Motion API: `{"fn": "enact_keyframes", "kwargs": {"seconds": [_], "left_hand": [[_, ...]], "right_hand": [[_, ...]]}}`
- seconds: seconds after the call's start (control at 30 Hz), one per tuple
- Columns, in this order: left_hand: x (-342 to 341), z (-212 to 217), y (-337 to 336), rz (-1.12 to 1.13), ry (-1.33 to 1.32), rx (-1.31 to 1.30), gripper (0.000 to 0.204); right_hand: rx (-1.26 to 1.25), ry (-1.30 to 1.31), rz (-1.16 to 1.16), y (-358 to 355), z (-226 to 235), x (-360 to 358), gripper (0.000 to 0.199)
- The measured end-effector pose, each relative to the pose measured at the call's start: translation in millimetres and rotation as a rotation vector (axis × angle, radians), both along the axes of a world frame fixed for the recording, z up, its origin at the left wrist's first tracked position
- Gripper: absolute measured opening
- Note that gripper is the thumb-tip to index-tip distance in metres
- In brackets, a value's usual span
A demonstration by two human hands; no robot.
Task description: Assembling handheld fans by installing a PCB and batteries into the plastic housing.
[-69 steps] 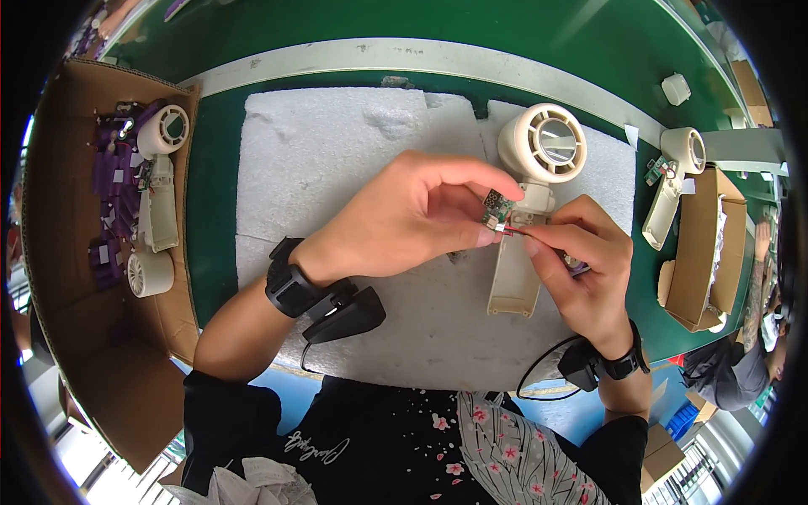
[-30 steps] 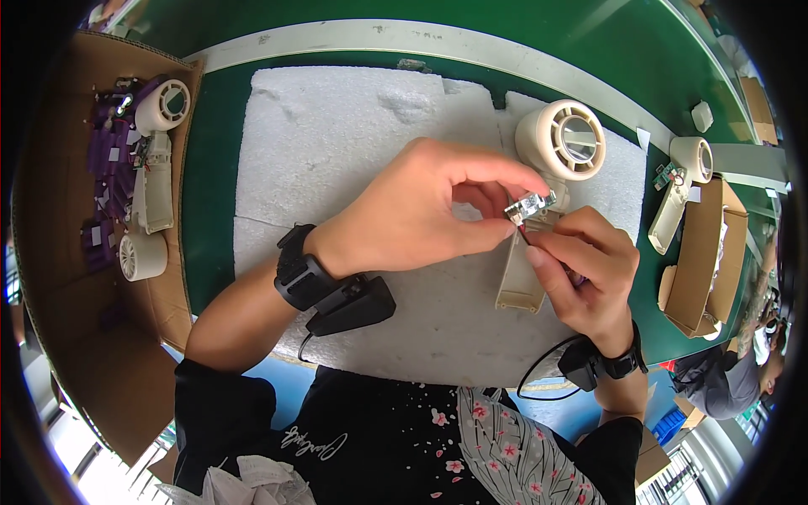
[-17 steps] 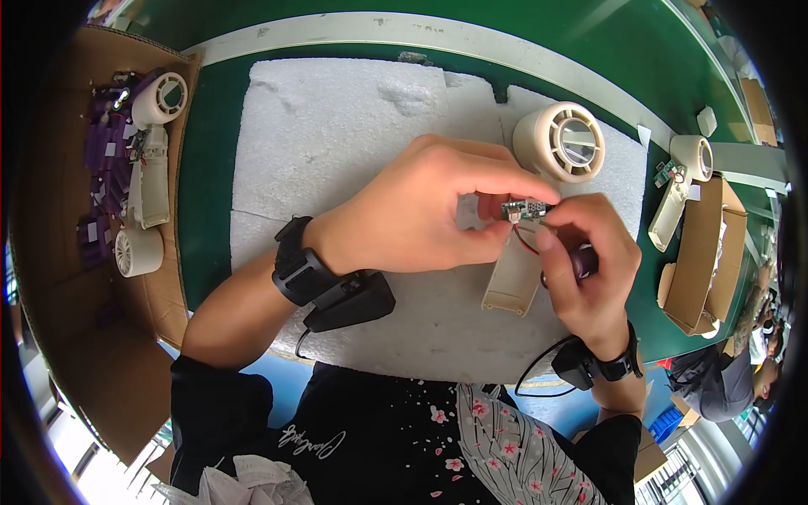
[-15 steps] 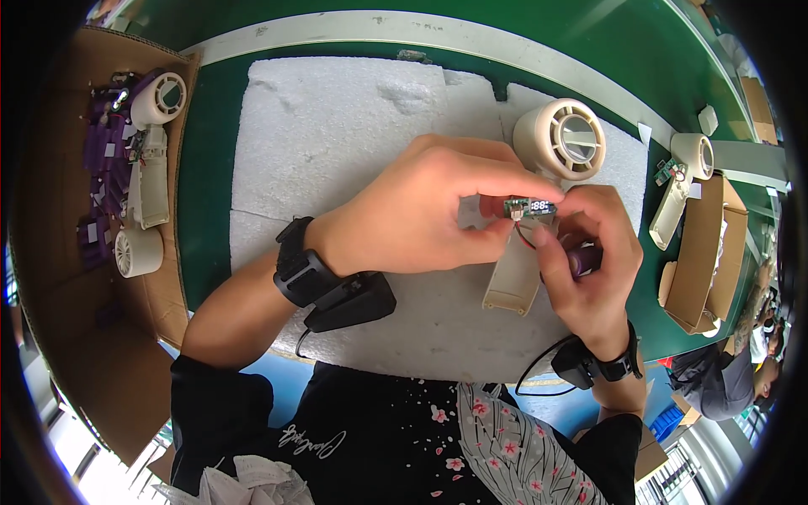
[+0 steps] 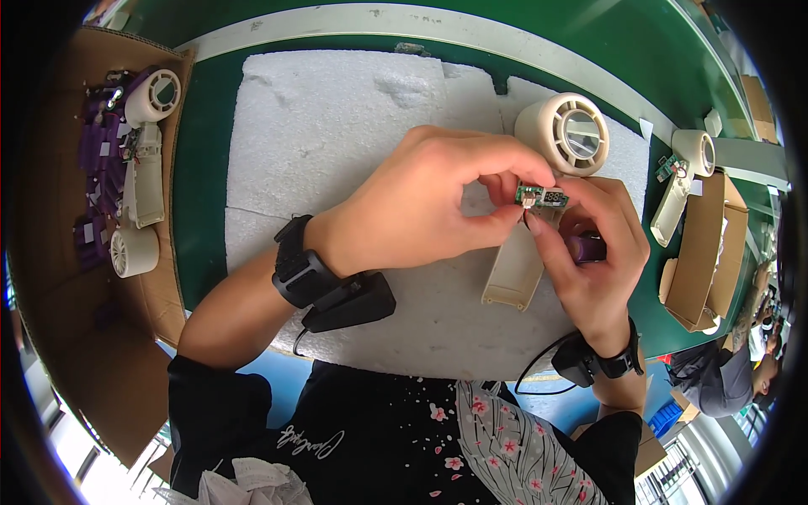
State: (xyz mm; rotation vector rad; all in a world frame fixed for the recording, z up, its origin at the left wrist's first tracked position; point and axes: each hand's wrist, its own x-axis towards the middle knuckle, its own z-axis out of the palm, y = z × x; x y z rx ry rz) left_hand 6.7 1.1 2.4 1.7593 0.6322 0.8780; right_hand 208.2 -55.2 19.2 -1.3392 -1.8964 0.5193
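A small green circuit board [image 5: 540,197] with a little display and a white connector is held between both hands above the foam. My left hand [image 5: 421,198] is closed, pinching the board's left end between thumb and fingers. My right hand [image 5: 602,261] curls round a purple battery [image 5: 587,247], mostly hidden by the fingers; its thumb and forefinger tips also meet the board by the connector. Beneath the hands lies a cream handheld-fan body, its round head [image 5: 562,135] beyond the fingers and its open handle shell [image 5: 513,265] reaching toward me.
White foam sheets [image 5: 337,101] cover the green table [image 5: 206,168]. To the left, a cardboard box [image 5: 50,210] holds purple batteries and cream fan parts. At right lie another opened fan [image 5: 671,202] and a smaller carton [image 5: 703,261]. Another person [image 5: 728,379] sits beyond the right edge.
The circuit board has shifted slightly right and up. My right thumb has come up beside its connector. The display's digits, bright before, now look dim.
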Motion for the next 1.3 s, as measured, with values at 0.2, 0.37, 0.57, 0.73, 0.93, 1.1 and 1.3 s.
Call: {"fn": "enact_keyframes", "kwargs": {"seconds": [0.2, 0.37, 0.57, 0.73, 0.93, 1.1, 1.3], "left_hand": [[-1.1, -5.0, 0.6, 0.036, -0.002, 0.095, 0.035], [0.0, -4.9, -0.4, 0.058, 0.011, 0.120, 0.033], [-0.1, -5.1, 0.0, 0.048, 0.029, 0.173, 0.034], [2.7, -6.6, 0.4, 0.100, 0.001, 0.209, 0.024], [0.7, -4.0, -2.1, 0.077, 0.062, 0.246, 0.032], [1.9, -4.3, -2.7, 0.098, 0.085, 0.302, 0.031], [4.3, -4.2, -3.0, 0.109, 0.090, 0.315, 0.030]], "right_hand": [[-0.025, 0.024, -0.027, -0.3, -1.0, -1.0, 0.036], [-0.050, 0.004, -0.053, -1.5, 0.7, -0.3, 0.034], [-0.022, -0.009, -0.052, -0.4, -0.3, -0.6, 0.034], [-0.018, 0.006, -0.058, -0.1, -0.7, -1.1, 0.037], [0.036, 0.000, -0.040, 1.7, -1.9, -0.9, 0.039], [0.034, -0.017, -0.035, 2.5, -0.2, -0.9, 0.040], [0.044, -0.039, -0.035, 3.7, -1.7, -0.9, 0.040]]}}
